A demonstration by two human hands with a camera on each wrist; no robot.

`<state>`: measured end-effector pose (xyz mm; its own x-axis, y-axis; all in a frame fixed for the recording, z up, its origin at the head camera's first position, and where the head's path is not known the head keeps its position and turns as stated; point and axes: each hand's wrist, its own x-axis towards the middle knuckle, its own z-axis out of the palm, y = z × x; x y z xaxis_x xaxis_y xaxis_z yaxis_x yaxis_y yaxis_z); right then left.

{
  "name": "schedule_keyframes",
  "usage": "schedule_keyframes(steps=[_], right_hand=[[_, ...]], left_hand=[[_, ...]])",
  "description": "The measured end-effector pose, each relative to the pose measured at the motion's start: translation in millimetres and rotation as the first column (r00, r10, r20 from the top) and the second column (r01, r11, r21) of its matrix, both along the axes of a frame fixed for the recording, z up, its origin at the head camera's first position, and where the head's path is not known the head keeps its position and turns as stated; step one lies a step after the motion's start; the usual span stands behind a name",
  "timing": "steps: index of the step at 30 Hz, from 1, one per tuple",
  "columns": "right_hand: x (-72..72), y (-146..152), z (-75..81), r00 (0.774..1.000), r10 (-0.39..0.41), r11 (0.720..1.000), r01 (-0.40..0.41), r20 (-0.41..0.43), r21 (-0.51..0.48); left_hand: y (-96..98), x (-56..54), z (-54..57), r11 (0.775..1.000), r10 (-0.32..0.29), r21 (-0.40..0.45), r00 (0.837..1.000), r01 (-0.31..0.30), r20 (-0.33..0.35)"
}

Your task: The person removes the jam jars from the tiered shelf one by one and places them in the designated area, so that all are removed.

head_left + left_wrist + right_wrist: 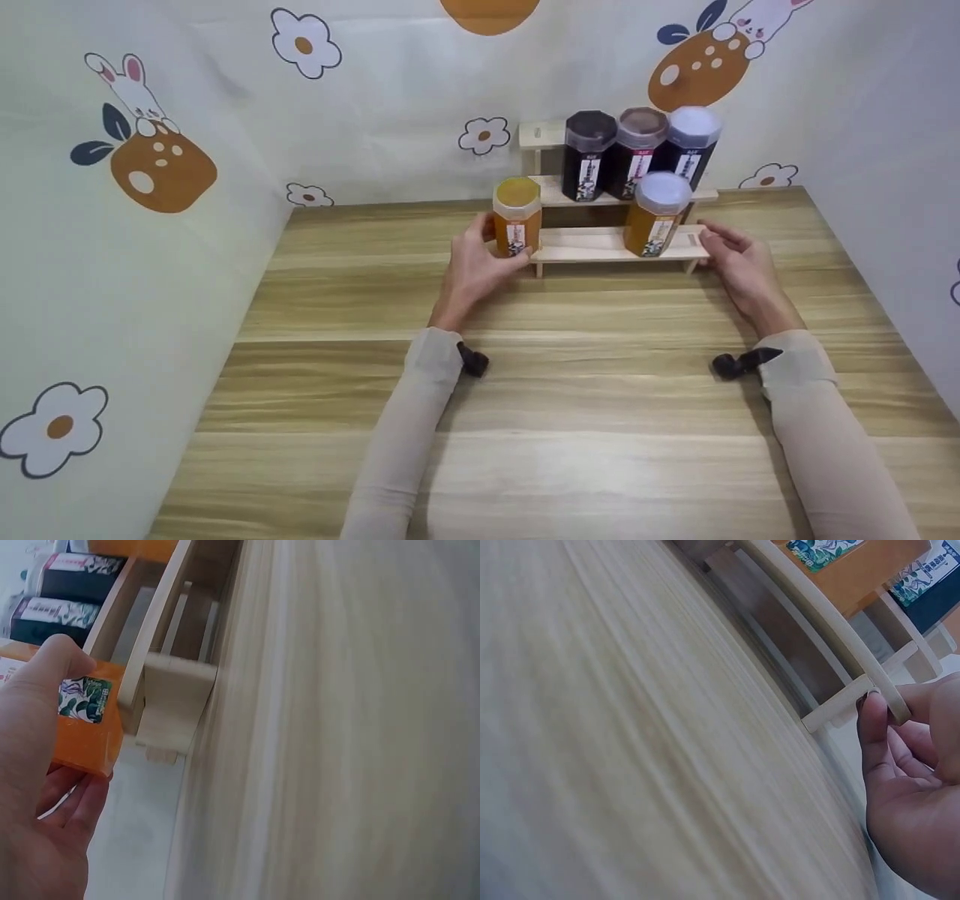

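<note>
My left hand [478,259] grips an orange jar [517,225] with a yellow lid, thumb on its front and fingers behind. That jar is at the left end of the lowest tier of a wooden stepped rack [581,244]; whether it rests on the board I cannot tell. The right hand [739,270] pinches the other end of this tier, with the thumb [874,727] against the board's end in the right wrist view. An amber jar [656,217] with a whitish lid stands towards the right of the same tier.
On the middle tier stand a dark-lidded jar [589,157], a brown-lidded jar [640,154] and a white-lidded dark jar [691,142]. The rack's top tier [540,135] shows behind them. The rack stands on a wood-grain table [585,420], close to a patterned back wall [390,112].
</note>
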<state>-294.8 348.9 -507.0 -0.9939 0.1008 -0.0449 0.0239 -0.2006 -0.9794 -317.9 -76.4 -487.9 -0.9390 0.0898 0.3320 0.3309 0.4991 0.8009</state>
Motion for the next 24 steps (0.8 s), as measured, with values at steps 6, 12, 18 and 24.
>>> schedule_keyframes(steps=[6, 12, 18, 24], right_hand=[[-1.1, -0.6, -0.8, 1.000, -0.024, 0.999, 0.024, -0.004, 0.041], [-1.8, -0.5, -2.0, 0.999, -0.033, 0.999, 0.033, -0.002, 0.013], [0.2, -1.6, -1.7, 0.998, -0.067, 0.996, 0.069, 0.021, -0.064], [3.0, -1.9, 1.1, 0.999, -0.042, 0.992, 0.043, 0.012, -0.120]], left_hand=[[-17.6, -4.4, -0.9, 0.999, 0.016, 0.036, 1.000, -0.017, 0.012], [-28.2, -7.5, -5.0, 0.998, 0.057, 0.028, 0.998, -0.058, 0.027], [-28.1, -11.8, -14.2, 0.993, 0.110, -0.055, 0.991, -0.106, 0.077], [-25.2, -22.1, -17.1, 0.990, 0.137, -0.038, 0.981, -0.133, 0.134]])
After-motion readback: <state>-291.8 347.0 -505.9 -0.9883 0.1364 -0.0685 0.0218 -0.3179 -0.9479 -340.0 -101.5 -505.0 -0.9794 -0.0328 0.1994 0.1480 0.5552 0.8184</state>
